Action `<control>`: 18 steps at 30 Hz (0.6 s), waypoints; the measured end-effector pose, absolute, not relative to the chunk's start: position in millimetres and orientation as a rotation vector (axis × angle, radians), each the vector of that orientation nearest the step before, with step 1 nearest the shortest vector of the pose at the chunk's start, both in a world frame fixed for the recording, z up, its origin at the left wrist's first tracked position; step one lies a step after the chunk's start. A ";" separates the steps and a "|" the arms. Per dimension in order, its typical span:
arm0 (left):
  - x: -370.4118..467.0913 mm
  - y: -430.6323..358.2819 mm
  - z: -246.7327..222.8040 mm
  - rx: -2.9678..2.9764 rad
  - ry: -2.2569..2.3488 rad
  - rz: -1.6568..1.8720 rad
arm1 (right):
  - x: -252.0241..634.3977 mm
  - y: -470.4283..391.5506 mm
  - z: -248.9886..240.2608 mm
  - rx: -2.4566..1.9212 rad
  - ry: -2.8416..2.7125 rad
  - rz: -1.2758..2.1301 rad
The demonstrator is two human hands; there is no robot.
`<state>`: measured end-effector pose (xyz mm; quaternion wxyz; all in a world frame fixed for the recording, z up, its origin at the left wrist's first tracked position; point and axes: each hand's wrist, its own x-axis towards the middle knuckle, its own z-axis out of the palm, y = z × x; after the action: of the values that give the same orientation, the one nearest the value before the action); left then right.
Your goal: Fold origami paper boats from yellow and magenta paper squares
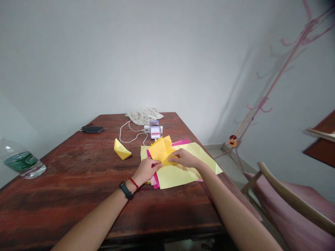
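Observation:
A creased orange-yellow sheet of paper (160, 149), partly folded, lies over a stack of coloured paper. My left hand (148, 170) pinches its lower left edge, thumb pointing right. On the sheet's right side, the fingers of my right hand (185, 158) are closed on a folded part of it. Beneath are a large pale yellow sheet (180, 177) and pink sheets (156, 181), whose edges stick out. To the left of the stack stands a folded yellow paper boat (121, 150), apart from both hands.
On the dark wooden table (86, 174) are a phone with a lit screen (155, 130), a white cable (123, 128), a crumpled cloth (143, 115), a black power bank-like block (92, 129) and a water bottle (24, 162). A chair (285, 195) and pink coat stand (277, 78) are at right.

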<state>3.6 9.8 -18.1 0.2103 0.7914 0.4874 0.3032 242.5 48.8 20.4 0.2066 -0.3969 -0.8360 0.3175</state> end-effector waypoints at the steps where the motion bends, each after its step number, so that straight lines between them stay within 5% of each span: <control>1: 3.7 9.8 -18.3 2.220 1.353 0.823 | 242.5 51.1 19.0 -1.126 -2.293 0.853; 18: 5.1 6.5 -19.2 2.215 1.421 0.813 | 222.1 52.3 -15.5 -1.418 -2.115 0.355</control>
<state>5.1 6.5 -19.2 0.1923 0.7893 0.5061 0.2897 222.1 52.3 -15.5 0.2814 -0.5294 -0.7893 0.1325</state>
